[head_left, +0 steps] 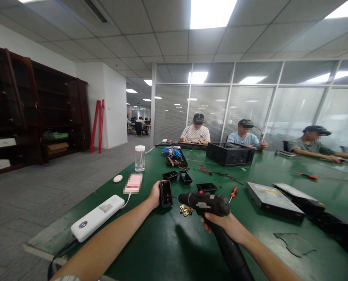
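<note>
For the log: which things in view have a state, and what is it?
Left hand, closed on box
Right hand, gripping drill
Drill, held; running or not, unclear
Box, held, open side showing
Jar, upright, lid on
Phone, cable attached
Case, open-topped
Ceiling light, on

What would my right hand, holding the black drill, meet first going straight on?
The drill in your right hand would probably meet the black plastic box in your left hand first; depth is unclear.
</note>
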`<state>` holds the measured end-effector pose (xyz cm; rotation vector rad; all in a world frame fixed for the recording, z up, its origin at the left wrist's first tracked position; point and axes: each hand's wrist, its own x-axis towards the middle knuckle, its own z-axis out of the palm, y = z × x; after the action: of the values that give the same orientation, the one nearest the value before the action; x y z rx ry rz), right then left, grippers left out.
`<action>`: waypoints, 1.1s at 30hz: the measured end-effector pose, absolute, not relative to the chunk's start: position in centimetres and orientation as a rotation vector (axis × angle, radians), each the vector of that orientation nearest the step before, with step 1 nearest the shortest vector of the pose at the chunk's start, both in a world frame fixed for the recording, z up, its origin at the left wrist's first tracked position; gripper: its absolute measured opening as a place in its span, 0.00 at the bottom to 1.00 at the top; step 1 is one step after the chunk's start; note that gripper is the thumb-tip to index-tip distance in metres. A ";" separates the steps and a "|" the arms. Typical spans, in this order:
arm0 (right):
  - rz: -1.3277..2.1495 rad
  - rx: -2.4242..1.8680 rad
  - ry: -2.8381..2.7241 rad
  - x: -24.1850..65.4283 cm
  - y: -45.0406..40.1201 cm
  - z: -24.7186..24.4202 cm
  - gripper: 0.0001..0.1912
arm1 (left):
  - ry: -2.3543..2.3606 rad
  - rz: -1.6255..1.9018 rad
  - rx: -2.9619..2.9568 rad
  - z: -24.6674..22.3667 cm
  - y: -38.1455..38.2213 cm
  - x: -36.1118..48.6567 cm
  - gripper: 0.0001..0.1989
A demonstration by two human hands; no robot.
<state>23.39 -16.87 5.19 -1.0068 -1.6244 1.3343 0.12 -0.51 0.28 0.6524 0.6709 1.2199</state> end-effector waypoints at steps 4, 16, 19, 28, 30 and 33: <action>1.342 -0.995 -1.625 23.5 -16.8 5.1 0.15 | 0.657 1.223 0.664 0.0 -0.3 0.1 0.13; 1.342 -0.988 -1.640 23.5 -16.8 5.1 0.14 | 0.657 1.209 0.641 -0.2 -0.1 0.0 0.14; 1.338 -0.993 -1.635 23.6 -16.7 4.9 0.14 | 0.643 1.202 0.626 -0.2 -0.1 0.0 0.14; 1.331 -1.017 -1.625 23.4 -16.9 5.2 0.15 | 0.653 1.208 0.631 -0.2 0.0 0.0 0.14; 1.337 -1.006 -1.623 23.4 -16.9 5.2 0.15 | 0.660 1.208 0.635 -0.2 0.0 0.0 0.14; 1.344 -0.998 -1.625 23.5 -16.8 5.1 0.14 | 0.677 1.203 0.637 -0.2 0.0 0.0 0.14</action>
<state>23.50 -16.80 5.12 -0.9977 -1.6248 1.3441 0.01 -0.05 -0.19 0.6373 0.6771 1.2031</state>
